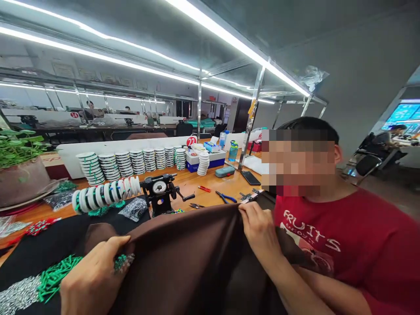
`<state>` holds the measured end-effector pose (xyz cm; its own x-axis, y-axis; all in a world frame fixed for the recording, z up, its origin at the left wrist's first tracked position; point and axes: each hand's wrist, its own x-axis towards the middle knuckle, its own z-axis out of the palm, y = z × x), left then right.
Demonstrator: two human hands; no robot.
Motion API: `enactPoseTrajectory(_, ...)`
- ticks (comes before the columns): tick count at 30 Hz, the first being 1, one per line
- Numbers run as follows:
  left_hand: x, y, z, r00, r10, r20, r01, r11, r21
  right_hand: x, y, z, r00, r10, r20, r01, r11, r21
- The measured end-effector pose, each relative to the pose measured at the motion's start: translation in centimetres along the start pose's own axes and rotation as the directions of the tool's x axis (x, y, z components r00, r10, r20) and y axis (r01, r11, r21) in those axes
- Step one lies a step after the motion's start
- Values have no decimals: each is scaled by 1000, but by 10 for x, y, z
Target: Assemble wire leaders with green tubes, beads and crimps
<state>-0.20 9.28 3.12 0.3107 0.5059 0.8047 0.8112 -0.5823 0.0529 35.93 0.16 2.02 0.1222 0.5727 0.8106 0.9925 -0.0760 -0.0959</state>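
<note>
A: In the head view, the brown cloth (170, 262) is nearest to us. Where is it exactly?

B: It hangs between our two hands, in front of the table (187, 189), and its raised edge hides part of the tabletop.

A: Why do we hold it with the hands so well apart?

B: We suppose that it is to keep the edge lifted and spread. The edge looks rather tight, while some folds fall below our right hand (258, 223).

A: And the machine (160, 192)?

B: It stands just behind the cloth, with white reels in a row on its shaft. The pliers (225, 197) lie near it, probably for easy reach.

A: How are our grips?

B: The right fingers are together, pinching the edge. Our left hand (93, 273) is also closed on the cloth, with the thumb along the edge; its fingertips we cannot see well.

A: Does it hold also the green bunch (120, 262)?

B: This we cannot tell. The bunch shows just beside the fingers.
</note>
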Motion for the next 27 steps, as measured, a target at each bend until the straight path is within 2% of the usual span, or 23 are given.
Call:
enactPoseTrajectory(4, 7, 5, 11, 972, 215, 97, -230, 953, 195, -18, -2, 38, 969, 69, 238, -52, 996, -79)
enactPoseTrajectory(7, -1, 7, 21, 934, 265, 240, -321, 917, 236, -34, -2, 59, 947, 74, 314, -50, 995, -84)
enactPoseTrajectory(10, -11, 16, 28, 879, 272, 392, -375, 902, 215, -42, 7, 66, 931, 84, 355, -67, 996, -58)
enactPoseTrajectory(13, -14, 27, 32, 839, 201, 506, -340, 919, 198, -39, 26, 58, 933, 110, 342, -111, 994, -16)
enactPoseTrajectory(15, -13, 33, 33, 838, 116, 533, -264, 941, 211, -31, 39, 46, 945, 133, 299, -144, 989, 17)
enactPoseTrajectory(19, 2, 38, 31, 892, -12, 452, -111, 963, 244, -9, 59, 22, 970, 167, 177, -185, 979, 91)
enactPoseTrajectory(22, 19, 43, 27, 915, -61, 398, -50, 964, 262, 0, 66, 22, 955, 255, 152, -282, 939, 196)
enactPoseTrajectory(24, 28, 47, 25, 884, -65, 463, -61, 966, 251, -7, 65, 34, 931, 294, 216, -344, 904, 252)
enactPoseTrajectory(27, 32, 55, 27, 779, -11, 627, -129, 976, 178, -37, 56, 64, 874, 280, 397, -414, 858, 305)
